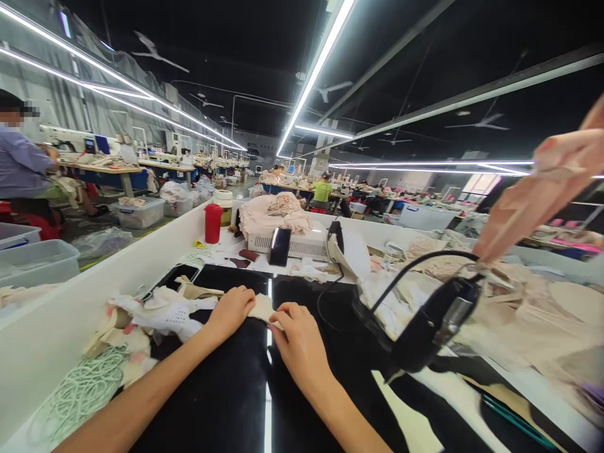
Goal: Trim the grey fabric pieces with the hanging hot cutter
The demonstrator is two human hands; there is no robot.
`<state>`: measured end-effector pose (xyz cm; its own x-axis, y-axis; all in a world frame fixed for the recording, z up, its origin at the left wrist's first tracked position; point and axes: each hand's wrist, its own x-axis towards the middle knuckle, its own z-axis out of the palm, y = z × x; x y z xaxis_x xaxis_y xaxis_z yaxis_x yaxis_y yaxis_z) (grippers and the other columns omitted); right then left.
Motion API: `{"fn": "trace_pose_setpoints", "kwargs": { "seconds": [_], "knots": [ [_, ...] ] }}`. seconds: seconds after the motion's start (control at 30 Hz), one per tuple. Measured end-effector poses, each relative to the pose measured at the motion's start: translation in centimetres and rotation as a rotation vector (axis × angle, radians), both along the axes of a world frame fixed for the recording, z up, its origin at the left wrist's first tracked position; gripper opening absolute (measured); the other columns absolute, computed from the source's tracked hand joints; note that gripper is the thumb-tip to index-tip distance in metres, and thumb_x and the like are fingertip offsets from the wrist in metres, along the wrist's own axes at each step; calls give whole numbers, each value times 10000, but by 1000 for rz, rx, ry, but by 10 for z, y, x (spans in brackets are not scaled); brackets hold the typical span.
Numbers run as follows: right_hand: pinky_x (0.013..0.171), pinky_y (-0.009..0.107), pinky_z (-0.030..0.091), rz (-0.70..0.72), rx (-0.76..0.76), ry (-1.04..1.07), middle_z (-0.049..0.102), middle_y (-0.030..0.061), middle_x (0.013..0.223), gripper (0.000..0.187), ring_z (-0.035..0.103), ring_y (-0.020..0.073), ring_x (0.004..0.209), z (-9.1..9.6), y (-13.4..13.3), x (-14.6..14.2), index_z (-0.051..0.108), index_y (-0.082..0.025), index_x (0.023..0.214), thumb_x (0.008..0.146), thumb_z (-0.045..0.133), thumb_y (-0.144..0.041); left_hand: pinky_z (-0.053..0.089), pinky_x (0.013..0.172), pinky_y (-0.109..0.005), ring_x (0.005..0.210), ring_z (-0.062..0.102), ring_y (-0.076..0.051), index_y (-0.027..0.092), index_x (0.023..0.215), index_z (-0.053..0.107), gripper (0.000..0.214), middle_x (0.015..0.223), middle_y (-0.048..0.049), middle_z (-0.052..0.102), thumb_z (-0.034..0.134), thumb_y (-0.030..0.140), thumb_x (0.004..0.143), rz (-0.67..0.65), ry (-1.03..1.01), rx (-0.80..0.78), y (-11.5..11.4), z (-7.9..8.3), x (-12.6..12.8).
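Observation:
Between my two hands lies a small cream fabric piece (262, 308), just over the glossy black work surface (221, 402). My left hand (233, 311) grips its left end with bent fingers, and my right hand (299, 336) pinches the right edge between thumb and fingers. Left of my left hand is a heap of white and beige fabric scraps (170, 311), with a tan strip reaching toward the fingers. To the right stands a black handheld cutting machine (434, 321) with a cable arching over it. A pale cut piece (406, 409) rests near its base.
Pale green cord (82, 390) is piled at the left wall. A phone (280, 246) leans on a white box, near a red cup (212, 223). Beige garments (533, 314) fill the right side. Teal-handled tool (519, 421) lies front right. A person (23, 157) sits at far left.

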<state>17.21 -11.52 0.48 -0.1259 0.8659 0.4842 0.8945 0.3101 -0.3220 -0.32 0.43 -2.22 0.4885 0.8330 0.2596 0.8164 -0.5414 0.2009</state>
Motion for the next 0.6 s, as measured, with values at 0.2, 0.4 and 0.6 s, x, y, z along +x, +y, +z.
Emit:
{"fn": "trace_pose_setpoints", "kwargs": {
  "seconds": [0.2,0.4,0.6],
  "knots": [
    [859,259,507,293,-72,114,755,-2,1000,121,692,159,924,-2,-99,29,738,-271,946,975,639,-210,530,870,-381,913,657,-221,185,941,680,189,967,-55,674,524,264,1011,-45,-66,2,4,-1,-5],
    [695,237,507,-43,-220,209,749,5,847,164,698,163,771,-22,-174,128,741,-250,926,992,594,-280,483,900,-448,929,641,-299,199,977,687,317,1083,-113,679,417,364,956,-92,-129,103,-4,16,-6],
    [744,259,550,-243,-313,134,723,27,1019,138,700,185,868,-21,-197,180,712,-277,1064,994,613,-342,499,895,-405,960,660,-268,212,1007,687,369,1062,-84,693,356,376,1017,-291,-141,103,-61,22,33]
  ]
}}
